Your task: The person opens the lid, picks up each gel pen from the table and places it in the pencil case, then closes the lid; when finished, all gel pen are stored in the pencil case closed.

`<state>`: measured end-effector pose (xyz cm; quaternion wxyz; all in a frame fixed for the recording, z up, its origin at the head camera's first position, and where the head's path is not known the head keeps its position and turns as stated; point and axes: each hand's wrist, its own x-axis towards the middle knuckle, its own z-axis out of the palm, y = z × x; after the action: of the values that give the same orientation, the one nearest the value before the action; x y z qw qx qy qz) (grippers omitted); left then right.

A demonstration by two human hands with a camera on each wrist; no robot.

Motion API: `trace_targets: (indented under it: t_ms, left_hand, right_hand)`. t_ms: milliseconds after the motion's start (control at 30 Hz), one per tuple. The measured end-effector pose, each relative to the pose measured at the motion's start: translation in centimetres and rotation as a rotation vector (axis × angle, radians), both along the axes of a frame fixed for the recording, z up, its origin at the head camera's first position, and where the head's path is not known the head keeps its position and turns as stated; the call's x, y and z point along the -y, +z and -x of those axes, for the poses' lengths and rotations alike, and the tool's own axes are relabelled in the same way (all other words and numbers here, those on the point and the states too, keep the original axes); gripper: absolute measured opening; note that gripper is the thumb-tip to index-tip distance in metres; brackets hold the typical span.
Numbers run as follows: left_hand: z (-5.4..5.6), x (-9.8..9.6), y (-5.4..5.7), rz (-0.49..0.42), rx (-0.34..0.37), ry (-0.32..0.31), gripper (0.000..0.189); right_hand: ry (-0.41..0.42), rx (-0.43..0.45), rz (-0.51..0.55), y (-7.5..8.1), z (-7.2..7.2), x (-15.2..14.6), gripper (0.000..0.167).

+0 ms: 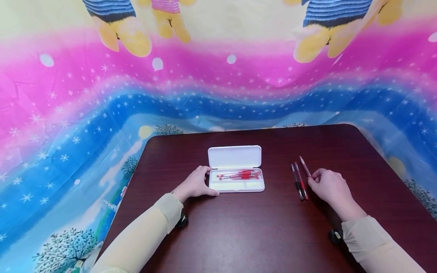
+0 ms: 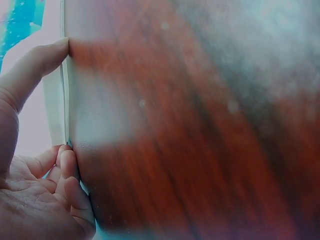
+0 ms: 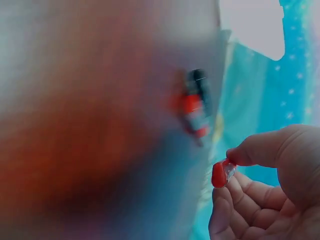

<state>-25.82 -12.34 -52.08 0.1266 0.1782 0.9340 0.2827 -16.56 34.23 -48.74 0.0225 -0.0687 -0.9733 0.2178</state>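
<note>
Left hand (image 1: 196, 183): grips the white case (image 1: 235, 190) across its left end; thumb at the front corner, fingers round the rear corner.
Right hand (image 1: 331, 185): pinches the held pen (image 1: 305, 166) between thumb and fingers.
Cloth (image 1: 191, 68): hangs behind and beside the counter (image 1: 239, 227); pink, blue and cream, printed with snowflakes, trees and yellow figures.
Counter: dark red-brown, glossy, far corners rounded.
Sleeves (image 1: 143, 235): pale yellow, one on each forearm.
Case: on the counter, between the hands, nearer the left; lid (image 1: 235, 157) raised on the far side.
Loose pens: black pen (image 1: 296, 182) and red pen (image 1: 302, 185), side by side on the counter, just left of the right hand; both slant, far ends leaning left. Whether they touch, cannot tell.
Pens in the case (image 1: 244, 174): several, red parts showing, lying left to right in the rear section; overlapping, count unclear.
Held pen: reddish, far end slanting left; red end and clear piece show in the right wrist view. Contact with the counter unclear.
Wrist gadgets (image 1: 182, 220): small, black, one under each wrist.
</note>
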Motion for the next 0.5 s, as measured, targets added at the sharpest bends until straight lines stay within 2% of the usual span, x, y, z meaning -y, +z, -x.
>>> trace_targets:
  t_ms: [267,367,500]
  left_hand:
    - [0.0,-0.1,0.0,-0.003,0.000,0.002,0.101]
    - [0.0,-0.1,0.0,0.002,-0.003,0.002,0.101]
    - [0.0,-0.2,0.0,0.005,-0.002,0.003,0.101]
  right_hand:
    - [0.195,-0.187,-0.013,3.6,2.0,5.0,0.017]
    - [0.283,-0.222,-0.031,4.1,3.0,7.4,0.014]
    - [0.400,-0.242,-0.075,3.9,4.4,10.7,0.014]
